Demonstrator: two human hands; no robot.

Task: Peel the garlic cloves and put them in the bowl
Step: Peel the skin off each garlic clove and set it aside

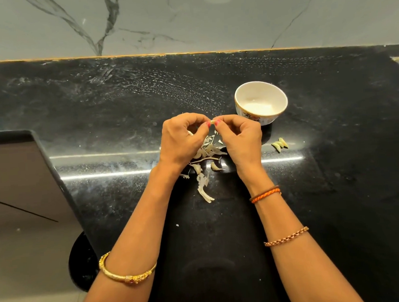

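Pinched between both hands above the black counter (103,203): one small garlic clove (212,121), held at the fingertips. Left hand (181,138) curled, thumb and forefinger closed on the left end of the clove. Right hand (238,136) curled the same way, gripping the right end. Directly under the hands, a heap of dry garlic skins (205,173) with an unpeeled clove or two (214,166) lying among them. Just behind the right hand, the white bowl (260,93), upright on the counter; impossible to tell what lies inside. To the right of the hands, a few peeled cloves (280,144) together on the counter, apart from the bowl
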